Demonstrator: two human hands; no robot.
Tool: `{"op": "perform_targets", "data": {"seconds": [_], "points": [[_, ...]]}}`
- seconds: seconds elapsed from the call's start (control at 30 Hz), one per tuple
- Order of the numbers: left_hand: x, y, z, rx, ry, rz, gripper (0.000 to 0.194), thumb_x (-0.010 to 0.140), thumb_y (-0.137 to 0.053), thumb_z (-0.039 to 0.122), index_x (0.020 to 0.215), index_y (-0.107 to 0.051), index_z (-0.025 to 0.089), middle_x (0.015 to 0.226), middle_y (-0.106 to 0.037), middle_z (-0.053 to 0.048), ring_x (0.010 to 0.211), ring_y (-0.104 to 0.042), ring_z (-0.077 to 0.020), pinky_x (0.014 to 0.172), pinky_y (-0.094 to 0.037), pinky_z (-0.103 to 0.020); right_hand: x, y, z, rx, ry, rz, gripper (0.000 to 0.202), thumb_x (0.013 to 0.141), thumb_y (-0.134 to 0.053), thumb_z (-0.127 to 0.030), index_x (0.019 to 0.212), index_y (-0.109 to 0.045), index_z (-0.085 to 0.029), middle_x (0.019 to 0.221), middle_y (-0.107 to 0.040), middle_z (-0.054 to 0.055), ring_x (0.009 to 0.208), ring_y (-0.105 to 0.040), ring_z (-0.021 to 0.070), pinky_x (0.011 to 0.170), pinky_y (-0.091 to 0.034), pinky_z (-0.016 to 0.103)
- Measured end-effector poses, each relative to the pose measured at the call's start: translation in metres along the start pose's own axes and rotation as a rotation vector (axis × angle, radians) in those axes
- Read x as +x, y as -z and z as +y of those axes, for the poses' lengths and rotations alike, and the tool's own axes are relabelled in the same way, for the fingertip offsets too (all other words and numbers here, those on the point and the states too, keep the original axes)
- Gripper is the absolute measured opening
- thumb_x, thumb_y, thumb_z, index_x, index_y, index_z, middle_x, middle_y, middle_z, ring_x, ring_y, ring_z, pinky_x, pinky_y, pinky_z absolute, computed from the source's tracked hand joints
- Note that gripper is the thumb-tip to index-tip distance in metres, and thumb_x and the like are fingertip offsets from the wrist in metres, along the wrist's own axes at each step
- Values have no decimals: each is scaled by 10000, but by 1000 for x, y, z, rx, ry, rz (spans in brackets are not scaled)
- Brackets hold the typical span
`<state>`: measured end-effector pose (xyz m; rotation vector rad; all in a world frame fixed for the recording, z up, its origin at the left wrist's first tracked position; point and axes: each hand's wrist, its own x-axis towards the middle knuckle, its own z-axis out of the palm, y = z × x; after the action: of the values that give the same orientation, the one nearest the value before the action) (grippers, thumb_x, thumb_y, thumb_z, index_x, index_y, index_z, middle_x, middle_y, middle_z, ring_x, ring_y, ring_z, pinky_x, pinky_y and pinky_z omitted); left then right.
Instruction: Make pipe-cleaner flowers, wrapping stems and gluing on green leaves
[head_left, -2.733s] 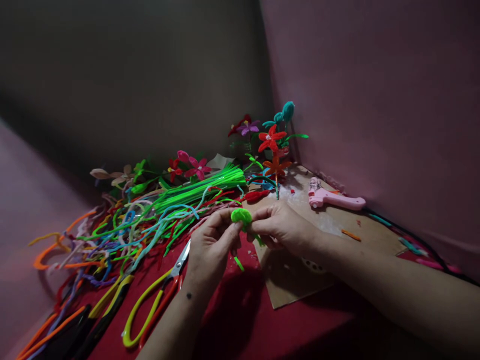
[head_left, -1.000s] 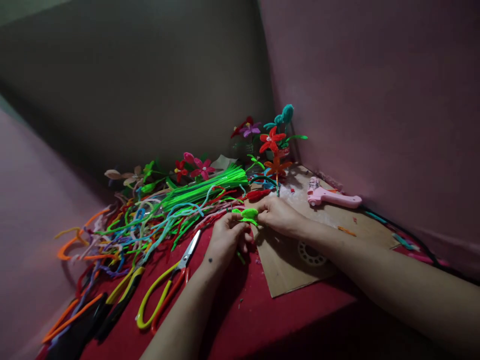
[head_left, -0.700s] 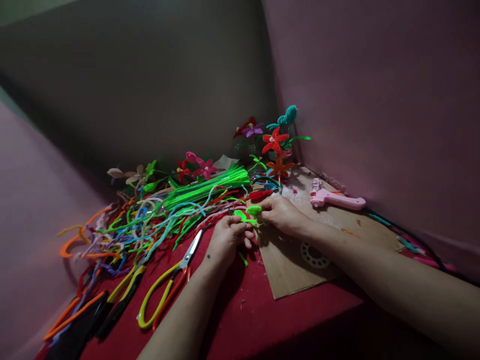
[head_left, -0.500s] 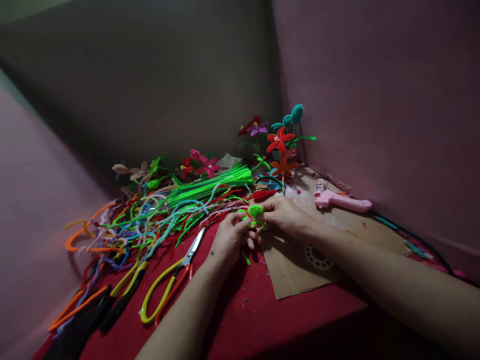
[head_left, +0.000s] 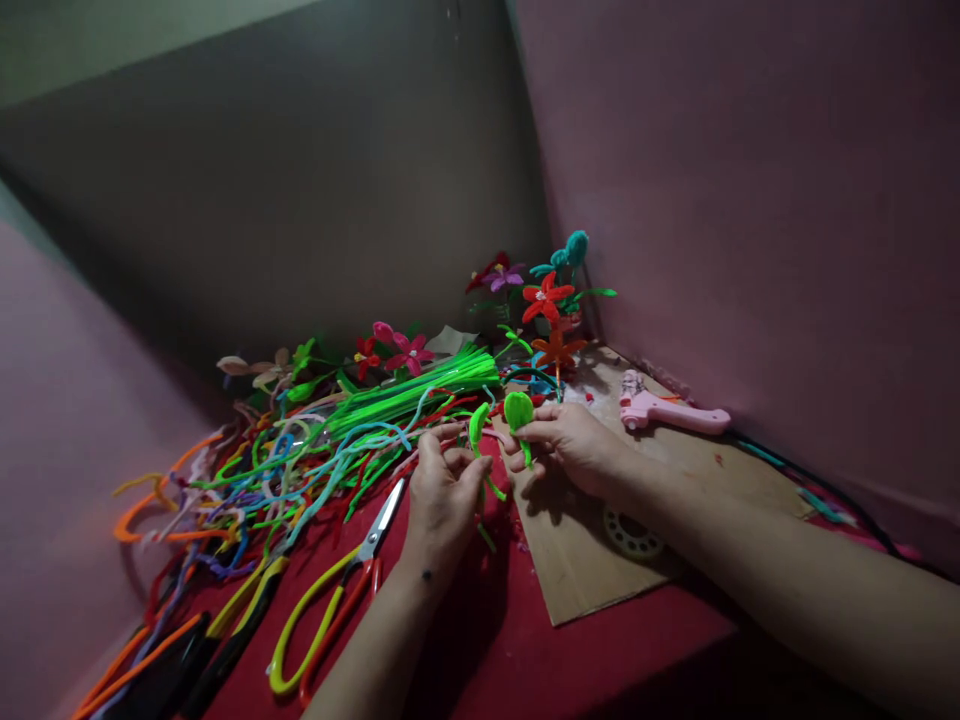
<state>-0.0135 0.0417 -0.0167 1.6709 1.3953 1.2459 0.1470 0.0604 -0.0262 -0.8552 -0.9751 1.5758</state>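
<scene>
Between finger and thumb of my left hand is a green pipe-cleaner leaf, seen nearly edge-on, with a thin green stem hanging below the fingers. My right hand pinches a second, rounder green pipe-cleaner leaf, its broad side facing me and its short tail pointing down. The two leaves are upright, side by side and apart. Both hands are held above the near left edge of a cardboard sheet.
Scissors and pliers lie left on the red cloth. Behind are loose pipe cleaners, a green pipe-cleaner bundle and finished flowers. A pink glue gun and a holed disc rest on the cardboard.
The green leaves, close together between my hands before, are now apart, one in each hand. My left hand has turned more upright. The view has shifted slightly.
</scene>
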Motion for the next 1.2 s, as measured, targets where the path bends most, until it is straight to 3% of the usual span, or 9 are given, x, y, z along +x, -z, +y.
{"op": "perform_targets", "data": {"seconds": [0.1,0.23,0.4,0.67,0.93,1.1,1.2], "points": [[-3,-2,10,-75,9,-47,436,677,-665,223,1042,-432,183,561,-555,90,388,-462,-65,395,-363,-169,1,-1,3,22,36,-11,27,640,-608,-110,658,-597,-127,566,-619,20,461,-581,109,357,-411,176],[-7,-6,18,-237,66,-176,330,683,-658,250,960,-505,155,621,-594,49,357,-439,-59,345,-345,-181,1,0,5,47,57,-59,19,640,-625,-129,657,-628,-123,579,-632,24,426,-523,85,353,-406,185],[-9,-5,15,-143,19,-99,142,698,-650,230,777,-565,147,516,-541,56,385,-435,-49,366,-326,-155,-1,0,6,47,-10,-103,46,648,-626,-126,692,-620,-118,622,-659,65,505,-604,132,367,-404,186],[-7,-5,9,-27,50,-84,135,697,-642,244,667,-537,166,465,-503,63,380,-419,-59,377,-312,-167,-11,-7,-1,-36,27,-85,90,649,-591,-121,728,-636,-117,633,-633,46,515,-571,112,416,-420,202],[-14,-4,3,241,-266,33,94,750,-601,222,678,-558,179,617,-525,38,557,-473,-91,539,-389,-198,-14,-12,-3,-150,179,13,123,624,-529,-106,650,-648,-126,585,-566,-10,494,-481,77,484,-390,218],[-18,-10,2,257,-306,6,59,763,-558,160,709,-556,185,615,-542,43,536,-483,-86,517,-387,-187,-17,-17,0,-75,220,8,182,625,-509,-96,693,-676,-120,603,-572,-16,526,-481,75,514,-384,215],[-19,-12,2,264,-339,4,59,760,-552,146,717,-556,186,614,-551,43,532,-497,-86,513,-394,-184,-20,-20,1,23,145,-38,150,647,-551,-134,724,-679,-125,595,-582,-18,514,-484,71,504,-376,207]]}}
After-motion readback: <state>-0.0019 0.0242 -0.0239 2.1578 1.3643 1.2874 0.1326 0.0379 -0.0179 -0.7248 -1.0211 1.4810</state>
